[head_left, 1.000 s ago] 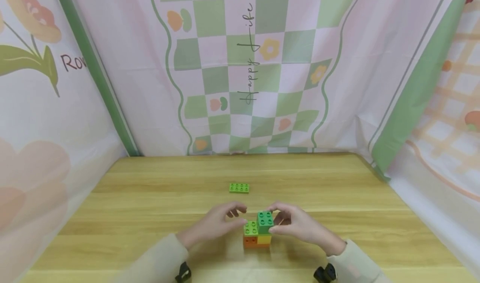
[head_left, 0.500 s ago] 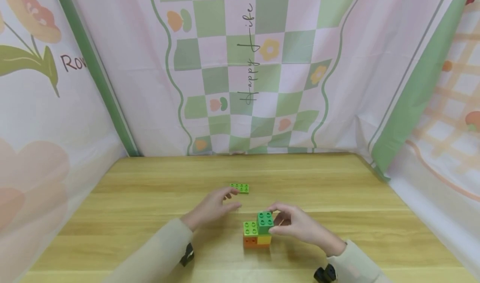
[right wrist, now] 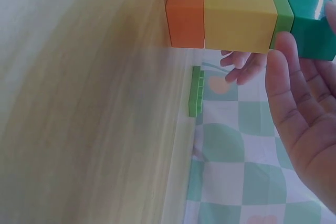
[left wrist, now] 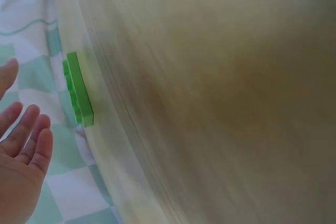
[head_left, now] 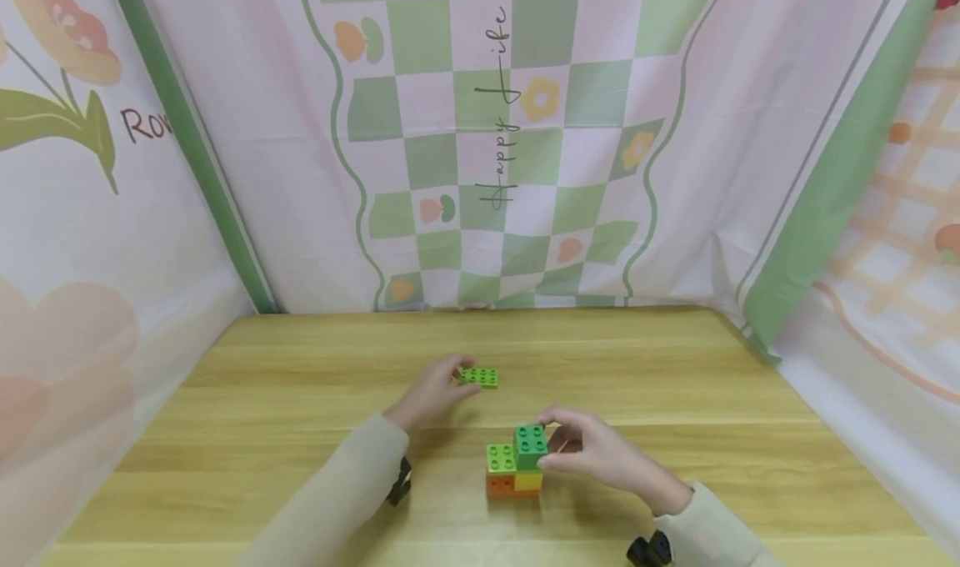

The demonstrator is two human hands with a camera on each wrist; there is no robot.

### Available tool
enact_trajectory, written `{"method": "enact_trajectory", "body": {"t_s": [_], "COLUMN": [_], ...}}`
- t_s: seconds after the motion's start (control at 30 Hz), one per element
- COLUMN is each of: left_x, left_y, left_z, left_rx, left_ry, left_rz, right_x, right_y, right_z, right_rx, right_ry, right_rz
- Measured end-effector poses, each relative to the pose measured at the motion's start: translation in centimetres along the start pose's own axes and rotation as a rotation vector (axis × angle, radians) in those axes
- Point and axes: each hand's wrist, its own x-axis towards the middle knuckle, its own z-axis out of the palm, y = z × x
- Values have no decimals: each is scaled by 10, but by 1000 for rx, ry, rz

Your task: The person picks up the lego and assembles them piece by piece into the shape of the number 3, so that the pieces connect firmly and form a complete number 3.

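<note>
A small stack of toy building bricks stands on the table near the front. Its base is an orange brick point(head_left: 501, 487) and a yellow brick point(right wrist: 239, 17) lies over it. Above these comes a light green plate point(head_left: 496, 459), and a dark green brick point(head_left: 530, 440) tops the right half. My right hand point(head_left: 592, 449) holds that dark green brick from the right, thumb and fingers on its sides. Farther back lies a loose light green studded plate point(head_left: 483, 377). Fingers spread, my left hand point(head_left: 435, 390) is at its left end, thumb in front and fingertips behind.
The wooden table point(head_left: 300, 417) runs back to a green and white checked curtain point(head_left: 480, 242). More printed cloth point(head_left: 840, 242) hangs at the right side. Each wrist wears a black device point(head_left: 649, 549).
My left hand has left the stack's side and moved back and slightly left to the loose light green plate. My right hand has stayed on the dark green brick.
</note>
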Motion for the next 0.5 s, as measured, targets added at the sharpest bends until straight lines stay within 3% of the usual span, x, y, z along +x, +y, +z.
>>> {"method": "enact_trajectory", "body": {"t_s": [0.3, 0.5], "left_x": [8, 11], "left_y": [-10, -20], "left_z": [1, 3], "left_rx": [-45, -67], "left_ry": [-1, 10], "left_rz": [-58, -131], "right_x": [0, 0], "right_y": [2, 0], "right_z": [0, 1], "right_rx": [-3, 7], "right_ry": [7, 5], "right_rz": [-31, 3]}}
